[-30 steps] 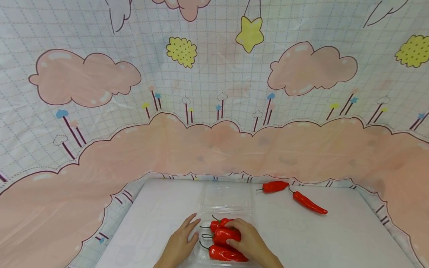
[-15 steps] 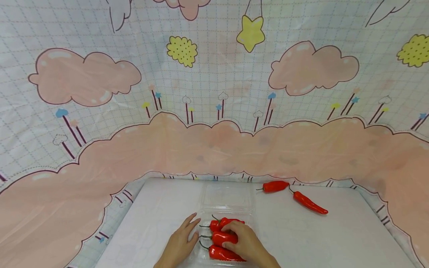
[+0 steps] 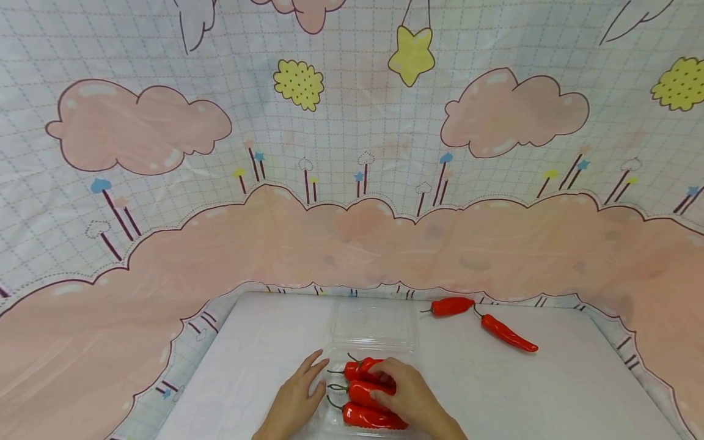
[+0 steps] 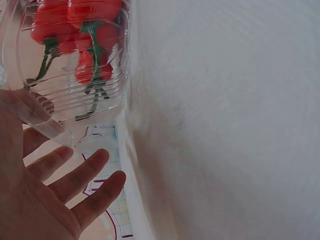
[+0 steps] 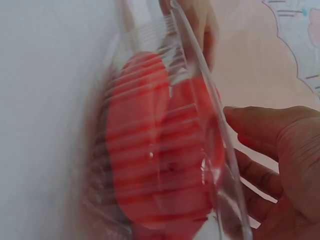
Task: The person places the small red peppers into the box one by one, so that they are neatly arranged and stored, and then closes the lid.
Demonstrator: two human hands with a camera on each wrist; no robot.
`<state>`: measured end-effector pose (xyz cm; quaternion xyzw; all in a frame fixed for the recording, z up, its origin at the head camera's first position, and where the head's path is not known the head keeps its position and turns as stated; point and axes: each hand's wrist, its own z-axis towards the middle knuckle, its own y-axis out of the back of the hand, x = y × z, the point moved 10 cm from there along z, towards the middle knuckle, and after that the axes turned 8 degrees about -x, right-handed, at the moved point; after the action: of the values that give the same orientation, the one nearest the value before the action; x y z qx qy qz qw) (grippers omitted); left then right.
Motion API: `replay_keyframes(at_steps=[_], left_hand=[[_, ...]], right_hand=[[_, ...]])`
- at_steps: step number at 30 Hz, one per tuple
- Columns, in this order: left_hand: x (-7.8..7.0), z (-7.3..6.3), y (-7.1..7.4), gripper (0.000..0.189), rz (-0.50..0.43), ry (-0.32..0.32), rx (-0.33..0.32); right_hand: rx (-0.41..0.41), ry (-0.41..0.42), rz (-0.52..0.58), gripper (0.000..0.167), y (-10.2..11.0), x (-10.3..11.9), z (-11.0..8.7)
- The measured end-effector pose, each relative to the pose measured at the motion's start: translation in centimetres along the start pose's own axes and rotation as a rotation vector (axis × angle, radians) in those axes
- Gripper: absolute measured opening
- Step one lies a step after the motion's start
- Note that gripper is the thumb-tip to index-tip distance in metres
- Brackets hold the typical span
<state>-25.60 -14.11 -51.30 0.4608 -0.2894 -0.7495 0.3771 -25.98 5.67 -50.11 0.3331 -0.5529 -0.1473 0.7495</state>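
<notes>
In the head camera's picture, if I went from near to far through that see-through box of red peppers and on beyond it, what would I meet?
The front red pepper, the middle red pepper, the bunched red peppers at the back, the box's clear open lid, the patterned cloth.

Both my hands are bare, and so are the wrists (image 3: 440, 420) behind them. My left hand (image 3: 294, 394) and right hand (image 3: 411, 394) are slim, with slender fingers (image 4: 100, 198) that end in rounded tips. Creases cross the joints. My left palm (image 4: 45, 210) is faintly lined, and my right thumb (image 5: 255, 122) broadens to a wrinkled base. My nails are too small to make out.
</notes>
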Motion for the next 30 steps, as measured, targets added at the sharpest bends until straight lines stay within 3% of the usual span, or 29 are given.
replay_keyframes(at_steps=[13, 30], left_hand=[[0.0, 0.0, 0.0, 0.040, 0.004, -0.009, -0.005], [0.1, 0.0, 0.0, 0.040, -0.004, -0.003, 0.007]], right_hand=[[-0.124, 0.003, -0.039, 0.031, 3.5, -0.7, 0.1], [-0.307, -0.083, -0.043, 0.029, 8.1, -3.0, -0.5]])
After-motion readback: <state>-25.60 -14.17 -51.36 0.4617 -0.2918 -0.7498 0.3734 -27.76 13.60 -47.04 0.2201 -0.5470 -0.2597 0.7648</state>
